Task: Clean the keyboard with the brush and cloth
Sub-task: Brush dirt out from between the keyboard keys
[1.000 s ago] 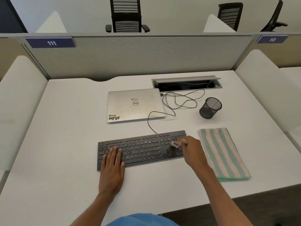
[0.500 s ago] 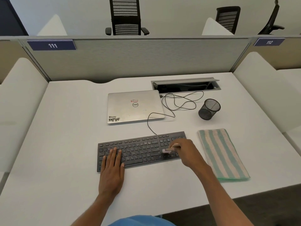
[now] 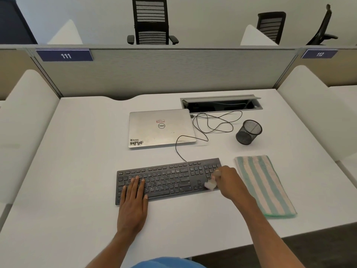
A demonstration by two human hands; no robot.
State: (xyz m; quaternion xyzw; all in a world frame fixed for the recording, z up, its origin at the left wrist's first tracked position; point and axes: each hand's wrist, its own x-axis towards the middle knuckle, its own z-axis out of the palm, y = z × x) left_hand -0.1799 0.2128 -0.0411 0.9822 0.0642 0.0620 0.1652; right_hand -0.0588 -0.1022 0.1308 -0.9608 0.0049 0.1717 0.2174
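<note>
Head view: the left hand [image 3: 133, 202] lies flat with its fingers straight on the left part of the keyboard [image 3: 170, 176], palm reaching over its front edge onto the counter [image 3: 77, 171]. The right hand [image 3: 230, 182] grips a small brush [image 3: 211, 184]. Its pale bristles, blurred, are on the keys at the keyboard's right end.

The dark keyboard sits near the counter's front edge, slightly skewed. Just beside its right end lies a folded cloth [image 3: 264, 186] with green and cream stripes, flat on the counter.

Behind the keyboard lies a closed silver laptop [image 3: 160, 128]. A black cable [image 3: 208, 124] runs from the keyboard's back edge and loops past the laptop's right side. Beyond the loops is an open cable hatch [image 3: 220, 103] near the counter's back edge. A black mesh cup [image 3: 249, 132] stands behind the cloth.
</note>
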